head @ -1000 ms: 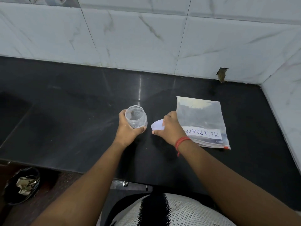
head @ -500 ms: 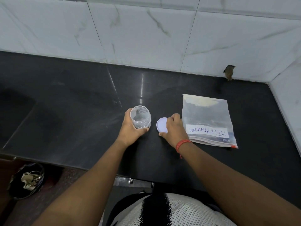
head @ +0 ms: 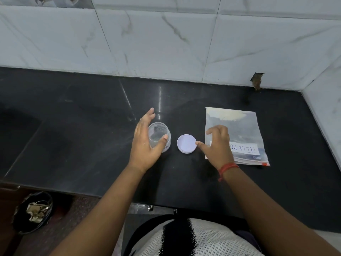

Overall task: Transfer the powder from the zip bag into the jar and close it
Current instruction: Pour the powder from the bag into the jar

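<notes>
A small clear jar [head: 160,136] stands open and upright on the black counter [head: 83,130]. My left hand [head: 145,143] hovers at its left side, fingers spread, thumb near the jar's front wall. The jar's white lid [head: 186,143] lies flat on the counter just right of the jar. My right hand [head: 218,145] is open above the counter, thumb tip beside the lid's right edge, fingers over the left part of the zip bag [head: 238,130]. The bag lies flat, labelled milk powder, with pale powder gathered at its far end.
White marble-look tiles [head: 166,43] form the back wall and the right side wall, boxing in the counter's far right corner. A dark bin [head: 33,212] with crumpled paper sits on the floor at lower left, below the counter's front edge.
My right hand set the lid down on the counter and let go of it. My left hand loosened from the jar and its fingers spread apart.
</notes>
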